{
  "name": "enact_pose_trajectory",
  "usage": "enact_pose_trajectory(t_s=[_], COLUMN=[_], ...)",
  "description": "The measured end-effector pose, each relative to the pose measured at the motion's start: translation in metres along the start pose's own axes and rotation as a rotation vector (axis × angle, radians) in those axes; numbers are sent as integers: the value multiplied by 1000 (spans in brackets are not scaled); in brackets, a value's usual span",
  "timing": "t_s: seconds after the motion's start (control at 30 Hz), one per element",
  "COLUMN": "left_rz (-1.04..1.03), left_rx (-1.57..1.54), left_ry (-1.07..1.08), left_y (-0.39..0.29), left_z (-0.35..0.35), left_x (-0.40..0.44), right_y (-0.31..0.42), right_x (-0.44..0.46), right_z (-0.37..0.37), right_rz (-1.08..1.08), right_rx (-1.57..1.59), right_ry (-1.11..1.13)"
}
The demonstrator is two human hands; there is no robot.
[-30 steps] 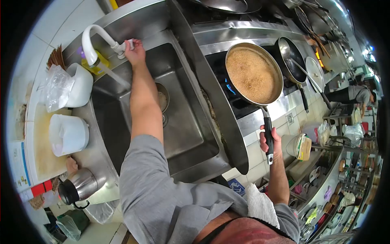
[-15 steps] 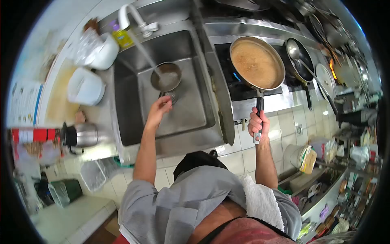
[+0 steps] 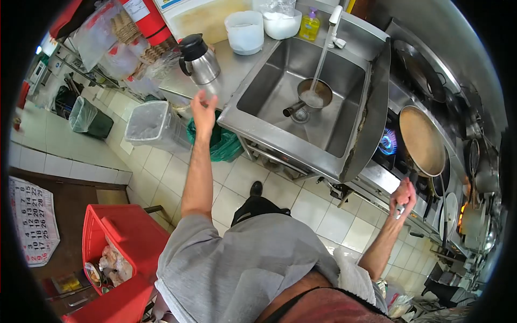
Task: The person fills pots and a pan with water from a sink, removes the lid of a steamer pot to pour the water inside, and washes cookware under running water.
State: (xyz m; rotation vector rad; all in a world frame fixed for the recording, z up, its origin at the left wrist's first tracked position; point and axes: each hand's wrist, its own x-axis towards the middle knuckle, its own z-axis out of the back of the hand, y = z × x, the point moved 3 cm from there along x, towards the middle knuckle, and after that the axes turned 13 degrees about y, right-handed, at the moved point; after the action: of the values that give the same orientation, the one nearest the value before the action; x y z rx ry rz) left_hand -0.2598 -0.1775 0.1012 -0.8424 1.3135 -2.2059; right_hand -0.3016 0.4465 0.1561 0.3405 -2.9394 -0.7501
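Observation:
My right hand (image 3: 403, 198) is closed round the handle of a large frying pan (image 3: 423, 141) with light brown liquid in it, beside a lit blue burner (image 3: 387, 141). My left hand (image 3: 203, 109) hangs in the air left of the sink (image 3: 280, 141), just below the steel thermos jug (image 3: 203, 65); its fingers are apart and nothing is in them. Water runs from the white faucet (image 3: 336, 16) into a small dark-handled pan (image 3: 324, 96) that rests in the sink near the drain.
A second pan (image 3: 437, 185) stands beyond the large one. White tubs (image 3: 244, 40) and a yellow soap bottle (image 3: 309, 25) line the counter's back. Below stand a clear bin (image 3: 148, 123), a green-lined bin (image 3: 223, 142) and, lower left, an open red cooler (image 3: 126, 231).
The view has swung left. My left hand has gone from the faucet, past the small pan, to left of the sink. My right hand still holds the large pan, which now sits beside the visible flame.

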Motion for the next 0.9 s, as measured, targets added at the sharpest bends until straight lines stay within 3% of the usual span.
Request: enact_pose_trajectory(t_s=[0.07, 0.13, 0.2, 0.33, 0.4, 0.47, 0.6, 0.67, 0.73, 0.8, 0.9], left_rz=[-152, -506, -578, -337, -114, -130, -218, -411, -373, -343, -384], left_rx=[202, 503, 512, 713, 841, 848, 721, 921, 911, 691, 744], left_ry=[-134, -245, -172, 170, 388, 611, 614, 546, 651, 762, 733], left_y=[-19, -36, -52, -51, -46, -4, -39, -54, -39, -13, -31], left_z=[22, 45, 61, 65, 56, 45, 51, 50, 48, 38, 47], left_x=[29, 72, 121, 213, 242, 299, 306, 300, 304, 307, 283], right_y=[19, 25, 25, -4, -26, -50, -101, -125, -151, -170, -198], right_x=[-2, -8, -13, -19, -20, -21, -18, -17, -15, -11, -6], right_z=[-20, -61, -94, -161, -189, -215, -249, -258, -269, -272, -274], right_rz=[-59, -39, -67, -63, -56, -50, -63, -59, -88, -111, -144], right_rx=[53, 73, 123, 250, 268, 286, 325, 340, 396, 407, 385], right_ry=[124, 117, 197, 294, 336, 358, 388, 387, 393, 375, 376])
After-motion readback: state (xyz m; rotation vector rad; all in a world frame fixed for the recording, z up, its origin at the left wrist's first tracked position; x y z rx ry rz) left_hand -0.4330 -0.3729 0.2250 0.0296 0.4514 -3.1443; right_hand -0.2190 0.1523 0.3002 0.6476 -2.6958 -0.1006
